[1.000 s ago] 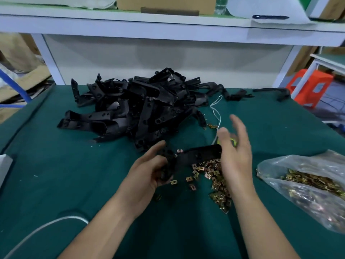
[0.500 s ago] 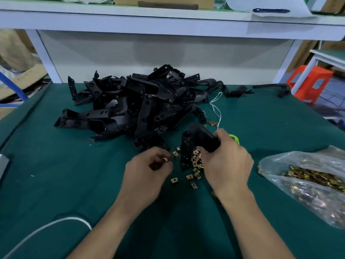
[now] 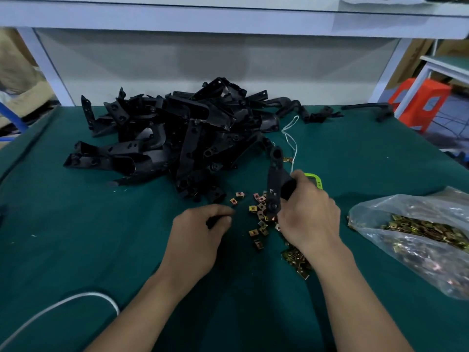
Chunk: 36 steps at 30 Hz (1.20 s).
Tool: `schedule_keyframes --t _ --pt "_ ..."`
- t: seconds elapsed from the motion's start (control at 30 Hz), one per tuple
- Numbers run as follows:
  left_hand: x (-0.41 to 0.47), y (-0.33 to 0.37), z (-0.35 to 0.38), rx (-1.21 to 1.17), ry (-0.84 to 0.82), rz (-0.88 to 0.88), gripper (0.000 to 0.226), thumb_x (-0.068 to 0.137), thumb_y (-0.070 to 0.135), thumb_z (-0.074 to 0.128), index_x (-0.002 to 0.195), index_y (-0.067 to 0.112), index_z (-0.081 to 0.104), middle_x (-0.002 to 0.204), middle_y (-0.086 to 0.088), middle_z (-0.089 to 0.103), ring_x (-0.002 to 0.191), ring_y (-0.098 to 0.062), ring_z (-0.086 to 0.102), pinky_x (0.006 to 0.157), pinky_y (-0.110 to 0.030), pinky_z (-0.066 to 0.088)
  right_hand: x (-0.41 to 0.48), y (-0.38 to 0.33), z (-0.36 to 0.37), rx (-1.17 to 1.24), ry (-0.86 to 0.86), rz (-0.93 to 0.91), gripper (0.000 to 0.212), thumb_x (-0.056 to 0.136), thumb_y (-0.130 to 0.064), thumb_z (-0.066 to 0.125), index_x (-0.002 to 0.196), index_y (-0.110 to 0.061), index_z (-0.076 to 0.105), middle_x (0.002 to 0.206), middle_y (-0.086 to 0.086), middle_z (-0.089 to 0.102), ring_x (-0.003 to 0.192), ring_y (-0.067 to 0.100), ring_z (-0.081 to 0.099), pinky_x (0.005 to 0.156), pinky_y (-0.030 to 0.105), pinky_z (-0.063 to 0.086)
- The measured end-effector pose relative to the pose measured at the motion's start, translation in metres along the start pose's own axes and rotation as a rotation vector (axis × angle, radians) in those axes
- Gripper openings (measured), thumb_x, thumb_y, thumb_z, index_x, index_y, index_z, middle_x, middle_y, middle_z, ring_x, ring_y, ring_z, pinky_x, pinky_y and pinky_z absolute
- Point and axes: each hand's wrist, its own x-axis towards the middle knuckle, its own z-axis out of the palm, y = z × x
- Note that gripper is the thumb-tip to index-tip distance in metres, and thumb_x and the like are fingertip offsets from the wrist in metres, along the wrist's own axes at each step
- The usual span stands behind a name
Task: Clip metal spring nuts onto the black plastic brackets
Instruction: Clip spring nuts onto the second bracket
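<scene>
Fingers of our right hand (image 3: 309,219) curl round one black bracket (image 3: 275,179), upright above loose spring nuts (image 3: 260,212) on the green table (image 3: 101,250); our left hand (image 3: 198,237) curls beside them, its contents we cannot tell.

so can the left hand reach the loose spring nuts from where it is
Probably yes: the left hand sits on the mat just left of the loose spring nuts, with only bare mat between. Its curled fingers may hold something; I cannot tell.
</scene>
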Motion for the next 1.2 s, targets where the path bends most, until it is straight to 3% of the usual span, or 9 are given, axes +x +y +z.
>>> schedule_keyframes --t 0.07,0.17,0.27,0.37,0.87,0.97,1.0,1.1,1.2 --pt "0.003 0.002 0.000 -0.203 -0.002 -0.107 0.021 0.093 0.014 0.071 0.096 0.034 0.077 0.069 0.011 0.073 0.059 -0.003 0.068 0.056 -0.012 0.049 -0.004 -0.004 0.002 0.036 -0.010 -0.072 0.007 0.095 -0.026 0.048 0.089 -0.026 0.043 0.064 -0.007 0.046 0.051 0.018 0.042 0.050 0.032 0.024" --pt "0.007 0.005 -0.003 -0.546 -0.031 -0.223 0.020 0.091 0.004 0.072 0.095 0.022 0.079 0.076 -0.005 0.075 0.068 -0.022 0.075 0.059 -0.022 0.058 -0.005 -0.005 0.005 -0.020 -0.046 -0.133 0.014 0.092 -0.014 0.049 0.087 -0.026 0.043 0.062 -0.005 0.049 0.050 0.014 0.040 0.047 0.029 0.022" --pt "0.009 0.003 -0.009 -0.734 -0.107 -0.256 0.020 0.083 -0.001 0.076 0.095 0.014 0.081 0.085 -0.009 0.075 0.081 -0.025 0.077 0.069 -0.024 0.060 -0.003 -0.002 0.007 -0.077 -0.055 -0.133 0.014 0.092 -0.018 0.056 0.090 -0.027 0.046 0.064 -0.008 0.049 0.050 0.012 0.036 0.047 0.029 0.022" --pt "0.011 0.001 -0.013 -0.832 -0.157 -0.288 0.032 0.068 0.002 0.080 0.097 0.014 0.081 0.089 -0.007 0.074 0.082 -0.023 0.075 0.071 -0.025 0.059 -0.004 -0.002 0.011 -0.079 -0.089 -0.156 0.010 0.092 -0.023 0.059 0.094 -0.027 0.050 0.068 -0.006 0.057 0.059 0.027 0.050 0.053 0.033 0.036" --pt "0.010 0.005 -0.017 -0.628 -0.175 -0.140 0.031 0.091 -0.001 0.069 0.083 0.026 0.081 0.075 -0.003 0.068 0.067 -0.010 0.060 0.068 -0.017 0.052 -0.005 -0.005 0.018 -0.150 -0.096 -0.208 0.026 0.080 -0.009 0.062 0.094 -0.029 0.052 0.062 -0.007 0.053 0.057 0.025 0.047 0.053 0.032 0.032" --pt "0.010 0.002 -0.017 -0.505 -0.163 -0.154 0.030 0.091 0.001 0.070 0.085 0.029 0.080 0.074 0.003 0.071 0.069 -0.010 0.064 0.073 -0.018 0.055 -0.007 -0.005 0.018 0.041 -0.096 -0.222 0.010 0.084 -0.039 0.053 0.088 -0.030 0.050 0.064 -0.006 0.059 0.060 0.026 0.052 0.054 0.035 0.040" --pt "0.010 0.001 -0.017 -0.445 -0.137 -0.160 0.029 0.091 0.002 0.071 0.086 0.030 0.079 0.074 0.006 0.073 0.069 -0.011 0.067 0.072 -0.018 0.056 -0.007 -0.007 0.017 0.158 -0.118 -0.225 0.020 0.080 -0.047 0.045 0.086 -0.029 0.052 0.063 -0.006 0.060 0.060 0.025 0.054 0.054 0.036 0.043" --pt "0.013 -0.002 -0.017 -0.300 -0.078 -0.167 0.024 0.089 0.008 0.074 0.098 0.030 0.075 0.080 0.006 0.077 0.074 -0.017 0.074 0.073 -0.024 0.055 -0.010 -0.016 0.016 0.515 -0.284 -0.260 0.031 0.071 -0.047 0.049 0.085 -0.022 0.062 0.063 -0.004 0.058 0.057 0.013 0.048 0.056 0.037 0.041" --pt "0.015 -0.004 -0.019 -0.229 -0.102 -0.139 0.025 0.090 0.009 0.072 0.110 0.024 0.072 0.072 0.002 0.076 0.062 -0.010 0.071 0.060 -0.016 0.050 -0.014 -0.024 0.017 0.639 -0.389 -0.334 0.031 0.069 -0.047 0.059 0.081 -0.019 0.066 0.067 0.001 0.062 0.062 0.022 0.051 0.060 0.043 0.044"
